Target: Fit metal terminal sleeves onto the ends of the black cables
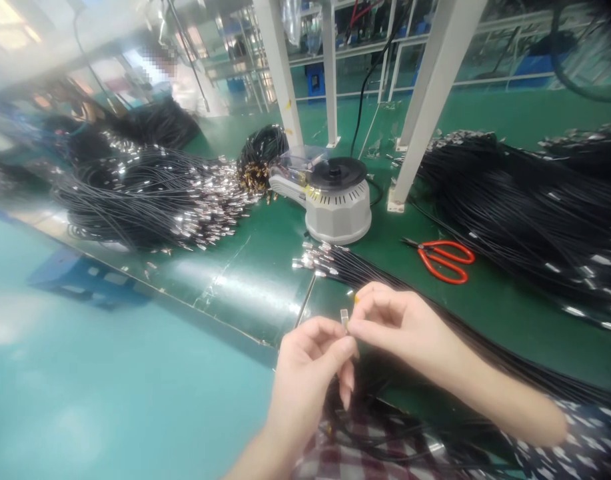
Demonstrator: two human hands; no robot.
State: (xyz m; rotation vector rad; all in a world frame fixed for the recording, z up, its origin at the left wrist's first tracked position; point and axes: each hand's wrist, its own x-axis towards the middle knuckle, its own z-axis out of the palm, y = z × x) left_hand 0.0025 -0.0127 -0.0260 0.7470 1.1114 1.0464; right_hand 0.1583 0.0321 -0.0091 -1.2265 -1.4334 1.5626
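Observation:
My left hand (312,357) and my right hand (395,320) meet over the near edge of the green bench, both pinched on a thin black cable whose small metal end (344,318) shows between the fingertips. The cable (305,301) runs up and away from my left thumb. Just beyond my hands lies a bundle of black cables with silver connector tips (318,257). More black cables trail under my right forearm toward my lap.
A grey tape dispenser (335,200) stands mid-bench. Red-handled scissors (445,259) lie to its right. Large heaps of black cables sit at the left (150,193) and right (525,200). White frame posts (425,107) rise behind. The bench edge (185,300) drops to a teal floor.

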